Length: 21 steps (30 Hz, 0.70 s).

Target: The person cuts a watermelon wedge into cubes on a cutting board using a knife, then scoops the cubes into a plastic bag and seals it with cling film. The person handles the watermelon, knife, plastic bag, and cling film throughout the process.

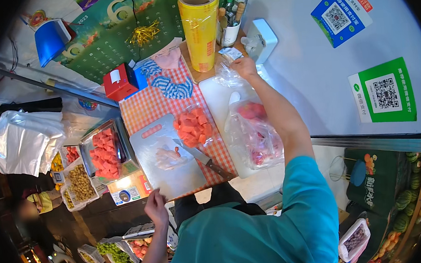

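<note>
My right hand (245, 68) reaches to the back of the counter, fingers pinched on clear plastic bags (224, 73) with a white label. My left hand (156, 207) hangs beside the near left corner of a metal cutting board (177, 186), fingers curled; nothing shows in it. A crumpled clear plastic glove or bag (169, 157) lies on the board. A knife (201, 158) with a brown wooden handle rests across the board's right side. Its tip is beside a clear container of red melon cubes (193, 128). Under my right forearm sits a clear bag of red fruit (257, 139).
A tall yellow roll of plastic film (201, 32) stands at the back, beside a cup of tools (230, 33) and a white box (263, 40). A red printer (120, 83) is at the left. Melon cubes (104, 154) fill a tray beyond the counter's left edge.
</note>
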{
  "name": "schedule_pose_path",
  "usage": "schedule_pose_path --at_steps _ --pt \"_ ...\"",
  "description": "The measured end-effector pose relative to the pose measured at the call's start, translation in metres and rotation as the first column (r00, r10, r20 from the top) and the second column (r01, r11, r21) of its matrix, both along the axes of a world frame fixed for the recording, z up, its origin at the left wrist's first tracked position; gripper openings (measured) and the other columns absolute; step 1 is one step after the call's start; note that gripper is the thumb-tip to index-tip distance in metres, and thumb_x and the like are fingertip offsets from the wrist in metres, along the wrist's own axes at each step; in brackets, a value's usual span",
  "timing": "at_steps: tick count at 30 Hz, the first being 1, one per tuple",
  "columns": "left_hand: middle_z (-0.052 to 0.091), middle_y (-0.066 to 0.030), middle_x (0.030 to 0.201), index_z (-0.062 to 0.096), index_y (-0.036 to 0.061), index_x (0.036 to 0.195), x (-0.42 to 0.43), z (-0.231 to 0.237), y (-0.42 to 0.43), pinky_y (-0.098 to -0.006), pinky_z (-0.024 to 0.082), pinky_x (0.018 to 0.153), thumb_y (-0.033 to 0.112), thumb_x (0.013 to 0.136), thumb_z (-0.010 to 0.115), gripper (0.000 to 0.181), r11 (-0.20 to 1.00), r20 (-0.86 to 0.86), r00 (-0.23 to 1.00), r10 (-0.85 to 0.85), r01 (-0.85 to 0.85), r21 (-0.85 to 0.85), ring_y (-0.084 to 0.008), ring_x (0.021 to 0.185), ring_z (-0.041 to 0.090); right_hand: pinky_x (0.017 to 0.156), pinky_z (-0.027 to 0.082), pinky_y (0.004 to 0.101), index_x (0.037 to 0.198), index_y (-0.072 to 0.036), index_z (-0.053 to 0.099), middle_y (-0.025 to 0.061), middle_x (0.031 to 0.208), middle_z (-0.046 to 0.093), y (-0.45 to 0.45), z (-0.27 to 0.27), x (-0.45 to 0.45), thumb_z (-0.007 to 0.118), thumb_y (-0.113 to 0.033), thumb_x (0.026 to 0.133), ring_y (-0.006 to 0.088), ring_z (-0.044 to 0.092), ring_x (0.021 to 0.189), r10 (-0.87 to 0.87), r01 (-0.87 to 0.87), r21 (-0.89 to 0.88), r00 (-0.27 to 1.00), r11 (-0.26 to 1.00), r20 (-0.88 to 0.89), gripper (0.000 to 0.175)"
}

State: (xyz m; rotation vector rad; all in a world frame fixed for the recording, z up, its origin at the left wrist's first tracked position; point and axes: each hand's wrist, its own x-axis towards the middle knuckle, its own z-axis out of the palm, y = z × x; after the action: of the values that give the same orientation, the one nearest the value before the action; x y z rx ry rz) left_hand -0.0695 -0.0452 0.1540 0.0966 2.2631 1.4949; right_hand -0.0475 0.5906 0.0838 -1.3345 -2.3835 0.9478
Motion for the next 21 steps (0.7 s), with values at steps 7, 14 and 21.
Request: schedule_pose_path --at_steps 7,14,21 --pt "0.065 -0.0086 0.076 0.072 -0.0028 0.109 -0.012 0.045 0.237 -0.0285 0.048 0.064 0.015 0.098 0.069 0.021 0.892 -0.279 0.853 -0.442 0.45 -0.037 -0.0088 0.068 0.057 0.05 0.04 0.025 0.097 -0.002 0.078 0.0011 0.075 0.069 -0.021 0.057 0.021 0.082 -0.019 0.085 0.007 0.054 0.059 -0.216 0.028 -0.39 0.867 0.921 -0.448 0.022" --pt "0.075 -0.0135 0.087 0.076 0.0018 0.106 -0.028 0.06 0.382 -0.0334 0.054 0.072 0.024 0.093 0.074 0.025 0.889 -0.352 0.839 -0.415 0.457 0.041 -0.0208 0.075 0.071 0.048 0.035 0.0229 0.098 0.0 0.073 0.0019 0.079 0.067 -0.065 0.127 0.057 0.08 -0.011 0.086 0.0059 0.049 0.058 -0.323 -0.187 -0.692 0.78 0.697 -0.536 0.018" --pt "0.076 -0.0081 0.087 0.077 -0.0014 0.101 -0.026 0.065 0.409 -0.028 0.053 0.073 0.022 0.09 0.078 0.026 0.789 -0.298 0.791 -0.535 0.594 0.159 -0.0137 0.079 0.069 0.049 0.036 0.0239 0.098 0.0 0.071 0.0031 0.083 0.068 -0.097 0.128 0.076 0.081 -0.009 0.084 0.0067 0.051 0.06 -0.426 -0.221 -0.787 0.74 0.576 -0.52 0.019"
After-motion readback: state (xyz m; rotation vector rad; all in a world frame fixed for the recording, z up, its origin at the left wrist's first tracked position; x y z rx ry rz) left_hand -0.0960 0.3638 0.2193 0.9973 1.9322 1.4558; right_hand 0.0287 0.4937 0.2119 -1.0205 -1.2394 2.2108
